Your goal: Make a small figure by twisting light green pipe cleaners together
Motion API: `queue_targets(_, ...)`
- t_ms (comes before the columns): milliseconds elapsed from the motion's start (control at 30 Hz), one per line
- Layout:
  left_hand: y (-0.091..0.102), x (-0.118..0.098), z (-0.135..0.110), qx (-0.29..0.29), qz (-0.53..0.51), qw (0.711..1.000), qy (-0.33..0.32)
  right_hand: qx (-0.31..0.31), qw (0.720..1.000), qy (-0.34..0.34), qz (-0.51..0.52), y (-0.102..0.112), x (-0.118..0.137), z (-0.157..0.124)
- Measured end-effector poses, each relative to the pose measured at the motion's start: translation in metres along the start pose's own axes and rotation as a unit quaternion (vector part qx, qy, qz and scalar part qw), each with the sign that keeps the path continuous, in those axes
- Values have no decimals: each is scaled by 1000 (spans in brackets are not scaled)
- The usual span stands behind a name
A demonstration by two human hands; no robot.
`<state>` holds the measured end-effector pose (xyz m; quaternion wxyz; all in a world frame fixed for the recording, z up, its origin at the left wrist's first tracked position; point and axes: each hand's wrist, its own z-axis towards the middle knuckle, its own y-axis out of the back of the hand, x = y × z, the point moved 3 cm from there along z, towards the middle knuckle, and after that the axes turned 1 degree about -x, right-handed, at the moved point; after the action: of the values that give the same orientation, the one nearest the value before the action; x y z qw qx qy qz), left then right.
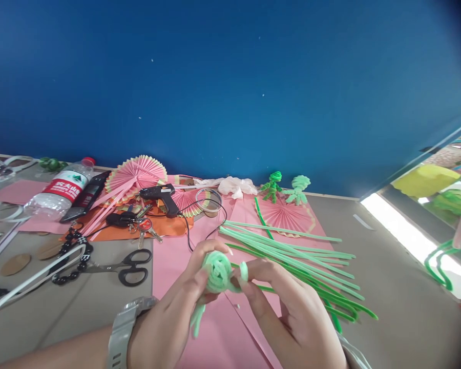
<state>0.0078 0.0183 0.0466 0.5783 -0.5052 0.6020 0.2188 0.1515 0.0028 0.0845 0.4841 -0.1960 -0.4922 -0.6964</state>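
The left hand has its fingers curled round a light green fuzzy ball; the right hand has its fingers pinched on a green strip beside it; the ball is up over pink paper on the worktop; fuzzy sticks lie to the right; black scissors lie to the left.

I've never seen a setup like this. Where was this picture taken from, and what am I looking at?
No machine here: these are a person's bare hands, seen by a camera worn on the head. The left hand holds a pale green ball; the right hand pinches a strand beside it. Beyond them, green stems lie partly on pink paper, and two small green figures are near the blue wall. Toward the left are a glue gun, scissors and a bottle.
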Motion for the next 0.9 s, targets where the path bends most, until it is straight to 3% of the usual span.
queue_targets(167,-4,-12,-6,13,7,999,-53,-2,999,16,32,0,3,2)
queue_targets(333,-4,-12,-10,28,10,994,-102,0,994,-37,101,-3,5,-1)
queue_targets(500,-1,-4,-12,-13,49,989,-140,-62,986,-88,124,-2,7,-5)
queue_targets(633,-5,-5,-14,-37,60,986,-154,-40,997,-29,68,-3,10,-4)
queue_targets(767,-9,-7,-12,0,82,983,-163,-9,999,45,23,-5,16,-4)
queue_targets(900,-4,-4,-11,-2,89,982,-164,-8,999,26,25,-4,15,-4)
